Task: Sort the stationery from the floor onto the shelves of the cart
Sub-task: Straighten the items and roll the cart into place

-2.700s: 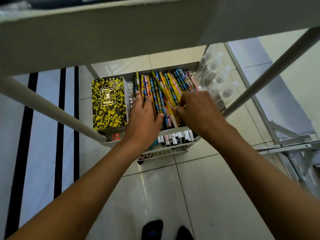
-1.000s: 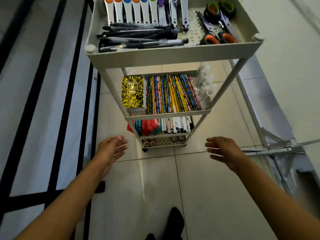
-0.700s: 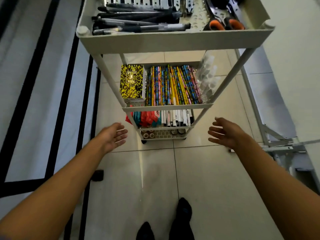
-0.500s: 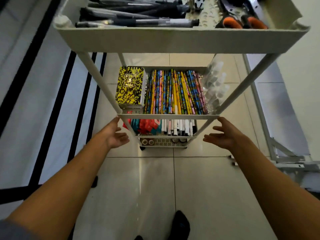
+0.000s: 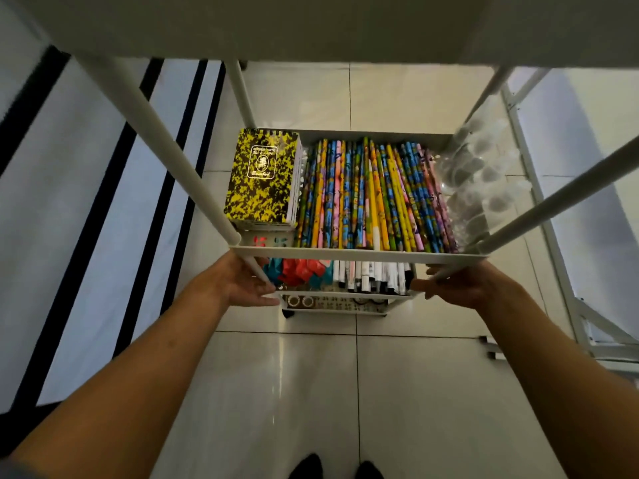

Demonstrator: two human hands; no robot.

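Observation:
The white cart [image 5: 356,254] fills the view, its top shelf overhead. Its second shelf holds yellow-and-black notebooks [image 5: 262,178], a row of coloured pencils [image 5: 373,195] and clear bottles [image 5: 473,181]. White markers [image 5: 373,274] and red and teal items [image 5: 297,271] lie on the shelf below, and tape rolls [image 5: 300,301] on the lowest one. My left hand [image 5: 238,283] is at the front left post under the second shelf, and my right hand [image 5: 460,286] is at the front right post. The fingers of both reach inward, nearly straight, and the posts cross in front of the palms. Neither hand holds stationery.
Pale glossy floor tiles [image 5: 311,392] lie in front of the cart, with my feet [image 5: 335,468] at the bottom edge. A white surface with black stripes [image 5: 103,219] runs along the left. A white metal frame [image 5: 570,305] stands to the right.
Both hands left the pencils, pulled back open, then reached forward to the cart's front posts under the second shelf. The view has dropped closer under the top shelf.

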